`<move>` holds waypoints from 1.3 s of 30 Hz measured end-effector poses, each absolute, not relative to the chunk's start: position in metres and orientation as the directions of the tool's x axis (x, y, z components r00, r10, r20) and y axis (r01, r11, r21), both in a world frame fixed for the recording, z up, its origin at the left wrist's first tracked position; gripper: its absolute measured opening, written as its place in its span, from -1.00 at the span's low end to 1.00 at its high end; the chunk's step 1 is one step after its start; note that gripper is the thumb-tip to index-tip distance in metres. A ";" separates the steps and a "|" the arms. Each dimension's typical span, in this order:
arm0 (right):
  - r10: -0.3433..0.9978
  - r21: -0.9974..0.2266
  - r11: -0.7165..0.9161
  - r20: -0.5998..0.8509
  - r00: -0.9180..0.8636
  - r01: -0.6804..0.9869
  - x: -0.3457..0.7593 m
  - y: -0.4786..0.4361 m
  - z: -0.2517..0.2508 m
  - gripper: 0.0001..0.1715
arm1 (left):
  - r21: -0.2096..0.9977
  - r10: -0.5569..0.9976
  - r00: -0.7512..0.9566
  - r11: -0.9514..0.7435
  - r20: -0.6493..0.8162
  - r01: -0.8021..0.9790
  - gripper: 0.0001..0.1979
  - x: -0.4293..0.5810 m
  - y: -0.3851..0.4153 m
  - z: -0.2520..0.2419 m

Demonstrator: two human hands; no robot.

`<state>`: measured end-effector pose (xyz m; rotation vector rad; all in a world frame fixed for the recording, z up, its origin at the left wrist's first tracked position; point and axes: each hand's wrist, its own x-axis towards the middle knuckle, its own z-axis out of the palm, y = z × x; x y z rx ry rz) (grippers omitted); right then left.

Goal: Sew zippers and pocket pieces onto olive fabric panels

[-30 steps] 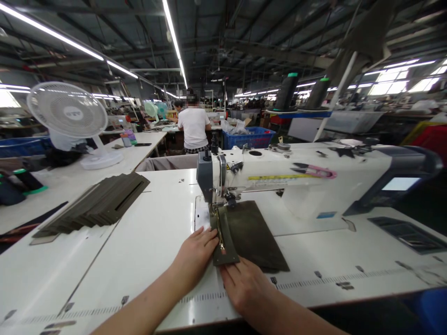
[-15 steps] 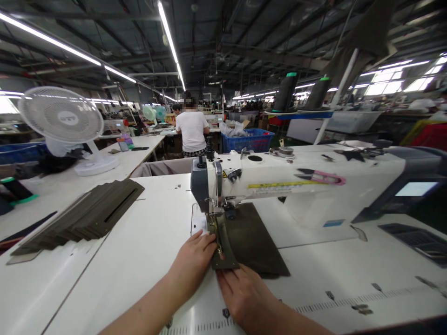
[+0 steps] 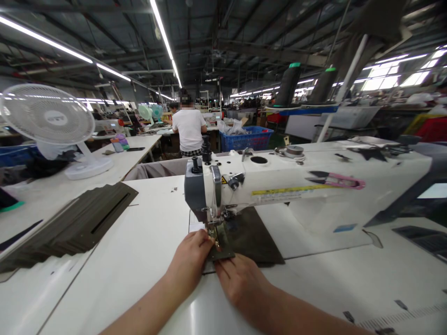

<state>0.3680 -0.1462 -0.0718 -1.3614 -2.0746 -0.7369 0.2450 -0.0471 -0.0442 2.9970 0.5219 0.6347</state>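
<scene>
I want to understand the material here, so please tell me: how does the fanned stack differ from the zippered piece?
The fanned stack holds many overlapping panels; the zippered piece is a single narrow strip at its near end. The stack's top panel shows a long dark slot, the piece a metal zipper. No hand touches the stack; left hand and right hand touch the piece. Both look dark olive.
</scene>
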 end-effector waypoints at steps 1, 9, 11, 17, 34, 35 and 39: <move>0.644 0.142 0.337 0.686 -0.338 0.931 0.369 -0.144 -0.072 -0.70 | 0.103 0.346 0.854 -0.937 0.389 0.333 -0.83 0.246 -0.047 -0.046; 0.766 -0.160 0.390 0.603 -0.223 0.907 0.380 -0.147 -0.063 -0.75 | 0.184 0.386 0.816 -0.922 0.430 0.340 -0.80 0.246 -0.046 -0.053; 0.808 -0.291 0.362 0.572 -0.142 0.885 0.381 -0.153 -0.057 -0.74 | 0.230 0.401 0.809 -0.915 0.429 0.332 -0.77 0.243 -0.048 -0.051; 0.909 -0.385 0.107 0.411 0.066 0.917 0.383 -0.142 -0.042 -0.65 | 0.444 0.566 0.726 -0.806 0.389 0.391 -0.78 0.239 -0.055 -0.033; 0.941 -0.483 0.076 0.325 0.098 0.872 0.401 -0.115 -0.046 -0.79 | 0.112 0.236 0.833 -0.972 0.501 0.208 -0.81 0.231 -0.082 -0.045; 0.940 -0.496 0.069 0.322 0.110 0.865 0.402 -0.113 -0.045 -0.79 | 0.051 0.211 0.846 -0.976 0.490 0.214 -0.82 0.234 -0.081 -0.045; 0.940 -0.542 0.030 0.300 0.160 0.840 0.404 -0.107 -0.046 -0.85 | -0.095 0.170 0.881 -0.968 0.441 0.234 -0.85 0.240 -0.076 -0.042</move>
